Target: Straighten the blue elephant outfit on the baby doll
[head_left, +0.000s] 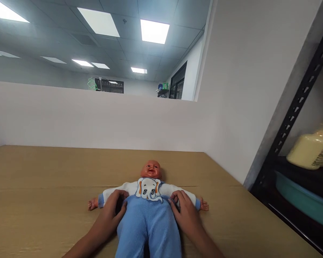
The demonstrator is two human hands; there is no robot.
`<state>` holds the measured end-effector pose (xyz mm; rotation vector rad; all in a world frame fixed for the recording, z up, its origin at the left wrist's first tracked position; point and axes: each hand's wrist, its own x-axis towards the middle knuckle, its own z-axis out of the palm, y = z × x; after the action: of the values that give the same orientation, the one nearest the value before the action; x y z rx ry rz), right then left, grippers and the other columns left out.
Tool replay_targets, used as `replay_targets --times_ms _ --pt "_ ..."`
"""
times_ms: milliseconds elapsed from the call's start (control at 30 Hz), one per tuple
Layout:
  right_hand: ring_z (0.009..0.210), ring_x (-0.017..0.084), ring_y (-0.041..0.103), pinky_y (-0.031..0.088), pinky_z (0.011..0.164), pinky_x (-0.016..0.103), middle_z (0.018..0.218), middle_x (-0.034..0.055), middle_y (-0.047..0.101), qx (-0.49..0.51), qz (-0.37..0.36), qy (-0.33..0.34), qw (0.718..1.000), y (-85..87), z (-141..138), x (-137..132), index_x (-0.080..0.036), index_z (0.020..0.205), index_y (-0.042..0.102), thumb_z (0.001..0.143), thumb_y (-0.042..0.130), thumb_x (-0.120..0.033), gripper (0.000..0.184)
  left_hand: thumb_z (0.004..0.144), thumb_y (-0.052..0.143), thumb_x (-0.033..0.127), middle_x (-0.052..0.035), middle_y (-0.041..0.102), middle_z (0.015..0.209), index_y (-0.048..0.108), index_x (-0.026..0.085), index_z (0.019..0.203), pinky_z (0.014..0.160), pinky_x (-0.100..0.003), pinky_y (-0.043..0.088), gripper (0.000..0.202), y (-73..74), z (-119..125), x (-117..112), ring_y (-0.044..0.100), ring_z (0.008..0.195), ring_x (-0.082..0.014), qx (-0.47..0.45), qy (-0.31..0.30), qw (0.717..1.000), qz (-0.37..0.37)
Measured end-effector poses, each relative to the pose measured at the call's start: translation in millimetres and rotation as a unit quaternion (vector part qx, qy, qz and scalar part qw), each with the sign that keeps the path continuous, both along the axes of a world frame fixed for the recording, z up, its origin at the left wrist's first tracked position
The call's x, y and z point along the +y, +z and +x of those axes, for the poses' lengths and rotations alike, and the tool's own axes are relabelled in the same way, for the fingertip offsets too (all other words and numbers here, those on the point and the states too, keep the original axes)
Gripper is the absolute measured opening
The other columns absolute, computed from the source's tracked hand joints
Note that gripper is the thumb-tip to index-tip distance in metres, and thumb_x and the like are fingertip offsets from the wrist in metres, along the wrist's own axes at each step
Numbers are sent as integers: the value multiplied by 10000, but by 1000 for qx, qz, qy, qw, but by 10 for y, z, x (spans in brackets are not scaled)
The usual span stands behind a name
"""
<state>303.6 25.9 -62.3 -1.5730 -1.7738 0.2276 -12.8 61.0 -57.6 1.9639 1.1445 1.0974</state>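
A baby doll (151, 169) lies on its back on the brown table, head away from me and arms spread to both sides. Its outfit (148, 215) has white sleeves with blue cuffs, blue trousers and an elephant face on the chest. My left hand (113, 208) is at the doll's side below the left-hand sleeve, fingers and thumb curled onto the cloth. On the opposite side my right hand (187, 211) pinches the outfit's cloth near the armpit. The fingertips of both hands are partly hidden in the fabric. The lower ends of the trousers run out of view.
The wooden table (56, 168) meets a low white partition (97, 122) at the back and a white wall on the right. A black metal shelf (293, 118) at the right holds a cream bottle (309, 150) and a teal basin (304, 200).
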Motion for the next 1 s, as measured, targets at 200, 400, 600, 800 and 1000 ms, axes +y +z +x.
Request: replay_targets --times_ms 200,400,600,800,1000 --pt "1213 375 582 433 1073 547 1259 145 674 -106 65 -77 989 97 337 14 -221 1233 620 918 602 -272 320 974 404 236 -86 628 1099 544 217 1176 957 -471 469 247 -39 -44 -35 579 1030 -294 -18 6 999 37" --pt "1306 329 600 381 1160 565 1419 107 689 -186 -57 75 978 433 670 -97 -235 1399 599 864 576 -128 547 1053 482 405 -109 620 1198 572 233 1190 1076 -515 431 237 174 20 -111 569 1161 -319 -46 11 997 60" --pt "1123 335 661 393 1168 622 1140 58 760 -312 83 84 943 1259 54 -205 -260 1229 677 791 731 -123 463 915 762 383 -122 380 1669 475 311 1521 1297 -564 283 674 771 674 -200 338 1560 -343 50 -115 988 92" --pt "1096 294 650 372 1237 556 1160 98 742 -369 330 154 855 1958 -564 -380 -164 1197 659 786 745 -43 437 850 628 233 -157 759 1161 742 196 1003 1084 -522 503 194 1098 1172 41 667 1114 -347 -40 -115 988 98" --pt "835 152 575 524 832 329 942 -10 575 133 478 159 853 1018 -678 -476 -226 1064 532 937 476 -27 242 879 777 453 -125 827 1022 765 149 1093 842 -379 621 372 1131 524 423 764 979 -341 -227 4 963 -148"
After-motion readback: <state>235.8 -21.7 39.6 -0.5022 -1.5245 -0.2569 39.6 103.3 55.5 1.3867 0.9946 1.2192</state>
